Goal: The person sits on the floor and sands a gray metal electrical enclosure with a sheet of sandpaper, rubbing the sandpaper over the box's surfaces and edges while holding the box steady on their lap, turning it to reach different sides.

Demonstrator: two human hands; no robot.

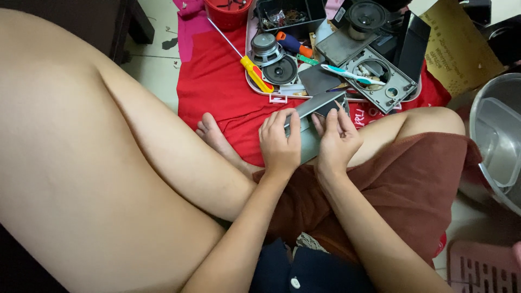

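Both hands grip a flat grey rectangular panel [320, 103] above my crossed legs. My left hand [280, 142] holds its left long edge, fingers curled over the top. My right hand [337, 138] holds the right side, with the fingers pressed on the panel's dark inner face. The panel tilts away from me, its far end over the red cloth [217, 81].
A pink tray [251, 49] on the red cloth holds loose speaker drivers [280, 69], a yellow-handled screwdriver [255, 73], a toothbrush [347, 74], a grey speaker housing [380, 76] and a black box [290, 15]. A red basket [227, 12] sits behind, a steel basin [496, 135] at right, a cardboard piece [458, 46] behind it.
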